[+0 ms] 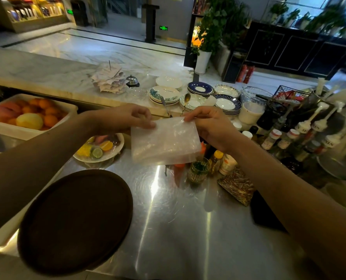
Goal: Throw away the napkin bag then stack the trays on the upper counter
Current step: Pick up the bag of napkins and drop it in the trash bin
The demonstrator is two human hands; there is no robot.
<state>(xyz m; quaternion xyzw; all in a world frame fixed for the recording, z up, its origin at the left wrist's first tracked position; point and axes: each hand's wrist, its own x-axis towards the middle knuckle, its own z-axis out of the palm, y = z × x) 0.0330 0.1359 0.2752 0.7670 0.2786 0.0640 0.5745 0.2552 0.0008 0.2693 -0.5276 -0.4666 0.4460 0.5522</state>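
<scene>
A clear plastic napkin bag [165,141], full of white napkins, hangs above the steel counter [178,219]. My left hand [127,118] pinches its upper left corner. My right hand [210,126] grips its upper right corner. A round dark brown tray [76,221] lies on the steel counter at the lower left, partly under my left forearm. The marble upper counter [46,71] runs behind, to the left and centre.
A white tub of oranges [26,116] and a plate of cut fruit [99,148] stand left. Stacked plates [164,94], a bell [132,80] and a paper spike occupy the upper counter. Syrup bottles [309,134], jars and a glass [199,170] crowd the right.
</scene>
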